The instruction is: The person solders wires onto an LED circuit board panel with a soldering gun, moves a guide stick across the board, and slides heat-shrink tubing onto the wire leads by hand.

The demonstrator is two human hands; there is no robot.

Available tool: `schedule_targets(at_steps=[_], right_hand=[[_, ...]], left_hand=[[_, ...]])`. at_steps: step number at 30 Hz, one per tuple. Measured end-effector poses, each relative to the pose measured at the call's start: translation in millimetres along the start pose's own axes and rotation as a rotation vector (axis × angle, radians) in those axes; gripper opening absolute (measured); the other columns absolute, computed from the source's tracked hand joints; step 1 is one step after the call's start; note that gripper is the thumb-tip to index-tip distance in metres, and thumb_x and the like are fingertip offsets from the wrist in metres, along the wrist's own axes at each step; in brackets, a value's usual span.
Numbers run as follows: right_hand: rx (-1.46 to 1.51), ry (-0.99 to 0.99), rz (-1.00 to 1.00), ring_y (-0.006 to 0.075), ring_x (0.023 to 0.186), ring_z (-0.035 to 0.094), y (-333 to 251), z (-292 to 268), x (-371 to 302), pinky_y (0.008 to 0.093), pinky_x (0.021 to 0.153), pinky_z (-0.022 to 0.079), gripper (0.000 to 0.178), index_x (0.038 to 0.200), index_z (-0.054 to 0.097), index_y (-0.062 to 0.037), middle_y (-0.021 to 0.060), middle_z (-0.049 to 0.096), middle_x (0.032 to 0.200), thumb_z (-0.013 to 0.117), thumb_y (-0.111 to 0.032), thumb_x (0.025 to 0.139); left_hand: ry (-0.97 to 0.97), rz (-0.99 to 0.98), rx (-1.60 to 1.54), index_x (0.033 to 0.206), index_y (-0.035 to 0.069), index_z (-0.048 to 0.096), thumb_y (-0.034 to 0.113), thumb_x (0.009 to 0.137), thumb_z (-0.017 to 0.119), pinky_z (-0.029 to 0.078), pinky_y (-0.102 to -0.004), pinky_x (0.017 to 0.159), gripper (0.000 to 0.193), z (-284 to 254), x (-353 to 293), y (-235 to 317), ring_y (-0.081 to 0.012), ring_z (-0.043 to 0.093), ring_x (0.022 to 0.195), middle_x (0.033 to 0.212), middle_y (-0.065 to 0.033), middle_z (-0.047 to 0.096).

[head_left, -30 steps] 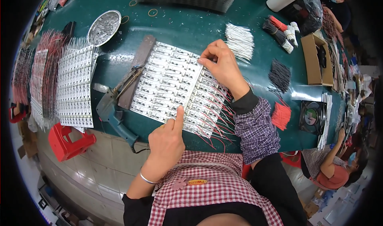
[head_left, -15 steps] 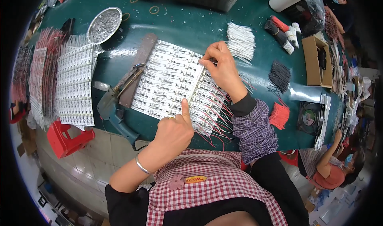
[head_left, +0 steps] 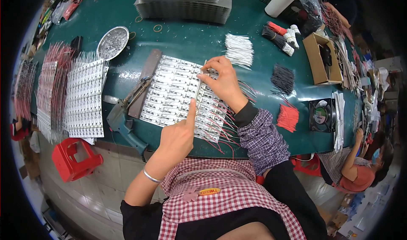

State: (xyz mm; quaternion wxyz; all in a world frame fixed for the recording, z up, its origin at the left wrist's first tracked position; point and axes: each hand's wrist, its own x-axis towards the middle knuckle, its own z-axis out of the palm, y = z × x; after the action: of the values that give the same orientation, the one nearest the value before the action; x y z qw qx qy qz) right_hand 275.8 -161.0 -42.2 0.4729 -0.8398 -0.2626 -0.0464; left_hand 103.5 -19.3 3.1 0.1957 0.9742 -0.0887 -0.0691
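Observation:
A panel of small white circuit strips [head_left: 174,91] lies flat on the green table [head_left: 190,36] in front of me. Its right part carries red and black wires [head_left: 220,132] that stick out toward me. My left hand [head_left: 178,136] rests at the panel's near edge, index finger stretched out and pressing on the strips. My right hand [head_left: 222,81] sits on the panel's far right part, its fingertips pinching at a strip near the top edge. Whether a wire is between those fingers is too small to tell.
Left of the panel lie a metal bar [head_left: 144,83] and a soldering tool [head_left: 123,121]. Further left are more wired panels [head_left: 82,98] and a round metal dish [head_left: 112,43]. Bundles of white [head_left: 239,49], black [head_left: 282,79] and red wires [head_left: 288,117] lie right. A person [head_left: 360,163] sits at the right.
My left hand has moved up from the table's edge onto the panel, its index finger now pressing the strips. My right hand stays at the panel's far right edge.

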Motion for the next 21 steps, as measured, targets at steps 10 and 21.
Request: schedule_targets(at_steps=[10, 21], right_hand=[[-0.043, -0.005, 0.037, 0.0301, 0.107, 0.05, -8.4, -0.6, -1.9, 0.039, 0.092, 0.043, 0.022, 0.092, 0.069, -0.0054, 0.0119, 0.054, 0.113, 0.077, -0.012, 0.072], [0.036, -0.048, 0.105, 0.0295, 0.107, 0.049, -7.5, -4.6, -2.4, 0.0381, 0.092, 0.044, 0.013, 0.081, 0.065, -0.0043, 0.0131, 0.051, 0.118, 0.074, -0.005, 0.072]], left_hand=[[-0.054, -0.012, -0.139, 0.146, -0.005, 0.032, 0.004, 0.088, 0.056, 0.047, -0.0424, 0.054, 0.064, -5.3, 4.8, -8.5, -0.0335, 0.063, 0.061, 0.074, -0.0167, 0.064], [-0.189, 0.058, -0.036, 0.148, -0.003, 0.029, 0.003, 0.083, 0.059, 0.046, -0.0416, 0.051, 0.072, -17.8, 9.6, -13.2, -0.0326, 0.061, 0.057, 0.072, -0.0153, 0.064]])
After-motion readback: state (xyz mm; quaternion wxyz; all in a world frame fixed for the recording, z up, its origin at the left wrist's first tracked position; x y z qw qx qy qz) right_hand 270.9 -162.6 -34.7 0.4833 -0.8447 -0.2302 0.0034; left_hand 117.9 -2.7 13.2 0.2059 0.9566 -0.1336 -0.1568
